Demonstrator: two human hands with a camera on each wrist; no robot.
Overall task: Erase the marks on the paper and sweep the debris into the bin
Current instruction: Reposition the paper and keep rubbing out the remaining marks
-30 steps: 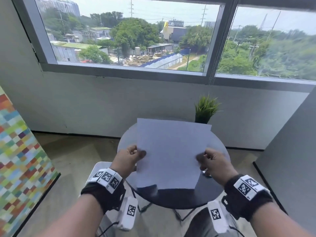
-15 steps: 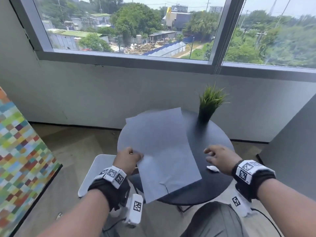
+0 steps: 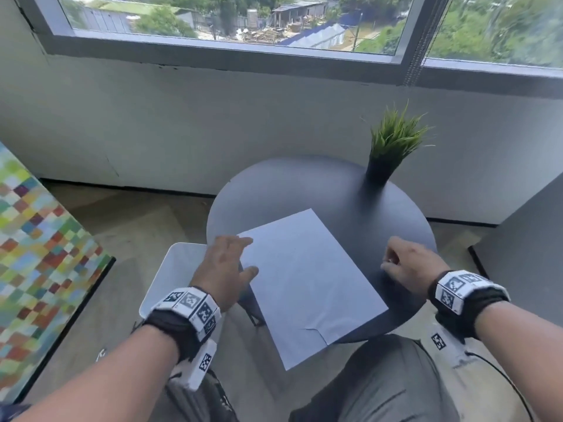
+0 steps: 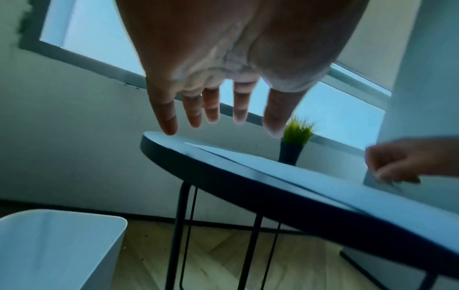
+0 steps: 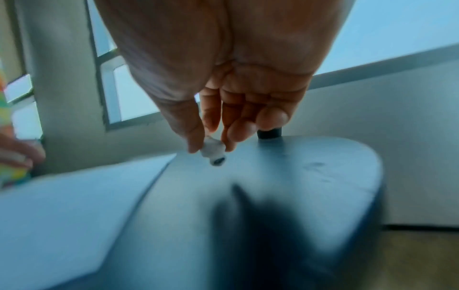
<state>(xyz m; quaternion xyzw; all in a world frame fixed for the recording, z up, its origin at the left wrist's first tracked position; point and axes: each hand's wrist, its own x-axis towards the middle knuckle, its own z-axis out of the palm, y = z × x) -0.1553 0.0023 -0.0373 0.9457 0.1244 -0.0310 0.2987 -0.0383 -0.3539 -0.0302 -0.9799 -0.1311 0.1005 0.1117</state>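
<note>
A white sheet of paper [image 3: 307, 281] lies flat on the round dark table [image 3: 304, 184], and its near corner hangs over the front edge. My left hand [image 3: 240, 254] is at the sheet's left corner with fingers [image 4: 213, 111] straight and spread. Whether they press the sheet I cannot tell. My right hand [image 3: 388, 261] hovers over the bare table just right of the paper. In the right wrist view its thumb and fingertips pinch a small white eraser [image 5: 213, 152]. A white bin [image 3: 173, 269] stands on the floor to the left, below the table edge.
A small potted grass plant [image 3: 390, 147] stands at the table's far right. A colourful checkered panel [image 3: 39, 254] leans at the left. A wall with a window runs behind the table. The paper has a small tear [image 3: 316, 332] near its front edge.
Both hands held the paper up a second ago; now it lies flat on the table. The right hand let go and picked up the eraser. The left hand has opened.
</note>
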